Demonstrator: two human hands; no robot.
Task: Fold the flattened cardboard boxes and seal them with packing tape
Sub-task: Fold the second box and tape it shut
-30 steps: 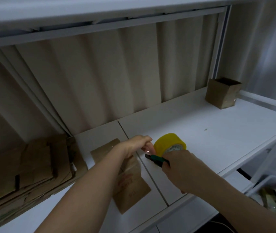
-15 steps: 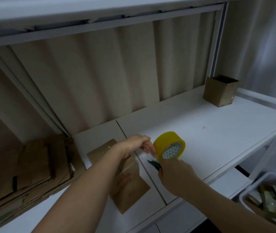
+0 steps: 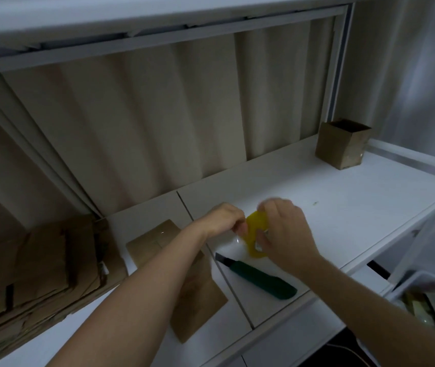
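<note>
A yellow roll of packing tape (image 3: 254,229) is held above the white shelf (image 3: 343,207) between both hands. My right hand (image 3: 282,231) grips the roll from the right, fingers curled around it. My left hand (image 3: 224,219) pinches at the roll's left edge. A flattened brown cardboard box (image 3: 197,295) lies on the shelf under my left forearm. A green utility knife (image 3: 261,280), blade out, lies on the shelf just below the hands. A folded open-topped cardboard box (image 3: 342,144) stands at the far right back.
A stack of flattened cardboard (image 3: 33,274) fills the left end of the shelf. Beige curtain folds hang behind. An upper shelf runs overhead. A white bin (image 3: 423,284) with items sits low at the right, beyond the shelf's front edge.
My right hand has put the green knife down on the shelf and moved up to grip the tape roll. My left hand stays at the roll's edge.
</note>
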